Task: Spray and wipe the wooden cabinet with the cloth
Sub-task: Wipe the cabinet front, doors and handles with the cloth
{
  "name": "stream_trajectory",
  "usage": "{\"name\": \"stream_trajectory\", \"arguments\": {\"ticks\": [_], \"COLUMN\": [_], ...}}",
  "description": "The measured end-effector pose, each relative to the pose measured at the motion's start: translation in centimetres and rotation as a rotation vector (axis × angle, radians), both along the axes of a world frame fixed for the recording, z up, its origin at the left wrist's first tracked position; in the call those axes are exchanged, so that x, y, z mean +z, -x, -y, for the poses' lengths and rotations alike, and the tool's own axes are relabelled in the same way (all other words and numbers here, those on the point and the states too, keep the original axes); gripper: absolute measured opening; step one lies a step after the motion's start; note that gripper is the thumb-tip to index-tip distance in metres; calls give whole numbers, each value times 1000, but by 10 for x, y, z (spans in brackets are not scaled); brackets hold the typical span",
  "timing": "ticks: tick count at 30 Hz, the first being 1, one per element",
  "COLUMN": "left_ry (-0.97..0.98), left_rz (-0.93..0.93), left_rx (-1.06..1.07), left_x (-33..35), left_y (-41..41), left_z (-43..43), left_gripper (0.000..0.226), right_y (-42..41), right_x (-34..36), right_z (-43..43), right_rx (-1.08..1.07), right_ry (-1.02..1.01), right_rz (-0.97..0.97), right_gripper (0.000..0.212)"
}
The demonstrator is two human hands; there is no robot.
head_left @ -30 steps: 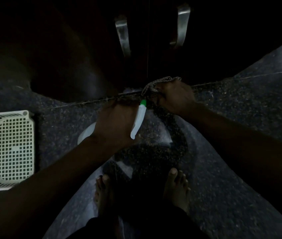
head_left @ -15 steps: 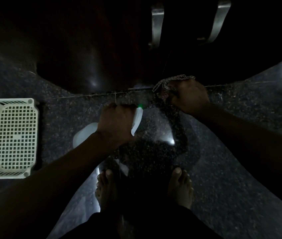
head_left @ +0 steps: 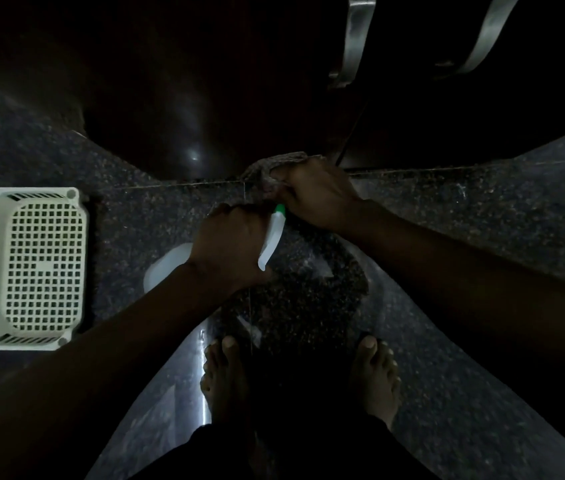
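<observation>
The scene is dim. My left hand grips a white spray bottle with a green nozzle tip pointing toward the dark wooden cabinet; the bottle's body shows below my wrist. My right hand holds a bunched grey cloth against the bottom edge of the cabinet door, just right of the nozzle. Two metal door handles sit higher on the doors.
A white perforated plastic basket lies on the dark speckled stone floor at the left. My two bare feet stand on the floor below my hands, close to the cabinet base.
The view has shifted so the handles and cabinet sit farther right and higher. My right hand with the cloth has moved closer to the left hand and the nozzle.
</observation>
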State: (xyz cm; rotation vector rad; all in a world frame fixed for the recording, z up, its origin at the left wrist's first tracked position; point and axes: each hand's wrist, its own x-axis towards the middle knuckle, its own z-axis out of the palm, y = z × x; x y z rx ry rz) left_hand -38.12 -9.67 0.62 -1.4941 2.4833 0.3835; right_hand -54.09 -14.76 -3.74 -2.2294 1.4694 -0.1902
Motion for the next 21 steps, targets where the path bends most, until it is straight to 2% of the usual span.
{"name": "stream_trajectory", "arguments": {"ticks": [3,6,10,13,18,20,21], "left_ry": [21,43,67,70,120,176,212], "left_rz": [-32,-37,-67,-95,-143,-110,-102], "left_rx": [34,-25,4,55,-7,-54,-64], "left_x": [0,7,22,30,49,55,55], "left_y": [-6,-6,-4,0,5,7,6], "left_z": [0,3,6,7,10,12,13], "left_gripper": [38,25,31,28,33,18,21], "right_y": [-3,26,71,75,61,59,59], "right_x": [4,9,12,15,51,67,74], "right_z": [0,-4,-16,-16,-18,-19,-20], "right_rx": [-4,-103,-295,-332,-298,-310,-320], "right_ry": [34,24,71,64,229,281,305], "right_rz": [40,-5,-66,-96,58,136,177], "right_gripper": [30,36,35,30,26,21,21]}}
